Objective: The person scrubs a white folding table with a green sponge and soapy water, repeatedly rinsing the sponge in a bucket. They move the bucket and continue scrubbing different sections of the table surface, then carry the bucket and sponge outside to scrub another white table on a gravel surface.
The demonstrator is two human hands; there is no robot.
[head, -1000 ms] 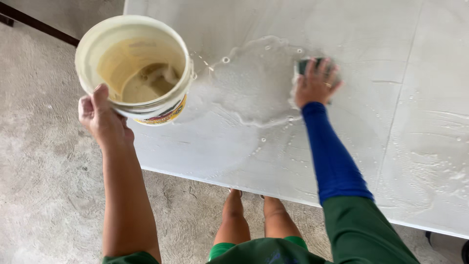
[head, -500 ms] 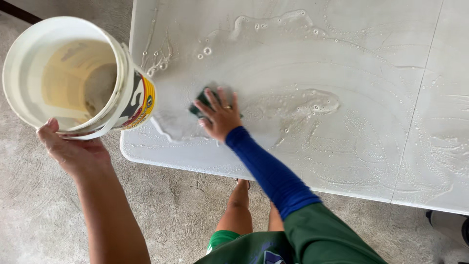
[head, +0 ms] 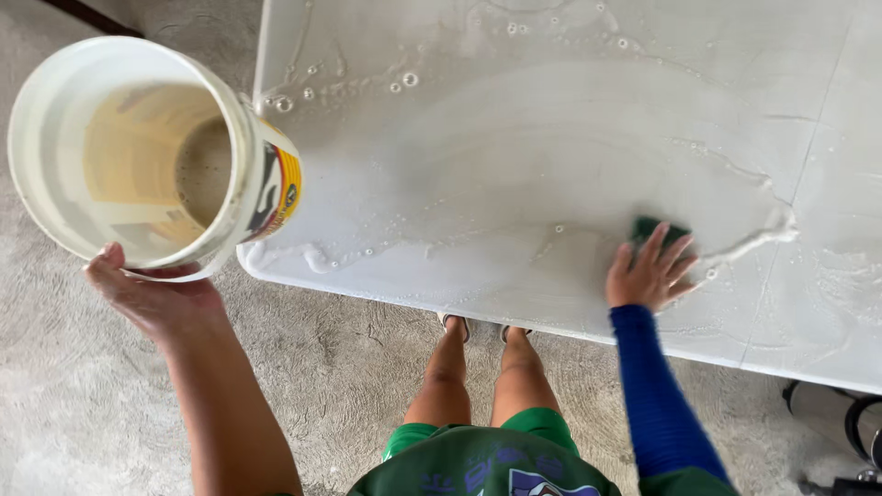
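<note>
Your right hand [head: 650,273] is flat on the wet white table [head: 551,119], fingers spread, pressing down on a dark green sponge [head: 658,229] near the front edge. Only the sponge's top corner peeks out past your fingertips, the rest is under your palm. Your left hand [head: 152,294] is cupped under a white plastic bucket [head: 129,156], gripping it by the lower rim, tipped so the opening faces you, held just off the table's left corner.

The bucket has a label wrapped round its side, yellow, red and black, but it's seen edge-on so the design is hard to make out. Inside looks stained tan; can't tell how much liquid is in there.

Suds and bubbles streak the tabletop. A dark chair base [head: 859,432] is cut off at bottom right.
</note>
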